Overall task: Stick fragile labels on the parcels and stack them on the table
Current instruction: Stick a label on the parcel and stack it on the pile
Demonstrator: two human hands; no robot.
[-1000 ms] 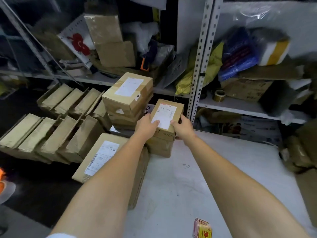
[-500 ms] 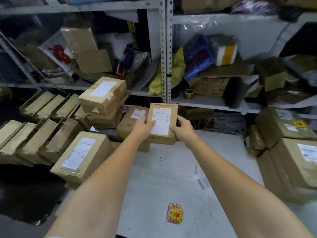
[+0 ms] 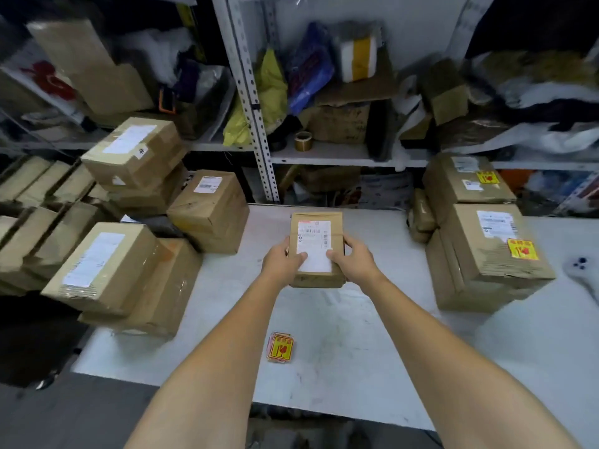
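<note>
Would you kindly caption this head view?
A parcel held by the left hand and right hand at the table, fragile labels nearby.

Bare left hand (image 3: 285,264), bare right hand (image 3: 353,258); forearms (image 3: 207,358) uncovered to frame edge.

The parcel (image 3: 315,241) bears print too small to read; the white object (image 3: 581,270) is cropped.

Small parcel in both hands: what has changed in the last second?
The small parcel came off the box at the left and moved right and toward the person, to mid-table. Left hand and right hand kept their grip on its sides. The fragile labels lie untouched on the table.
</note>
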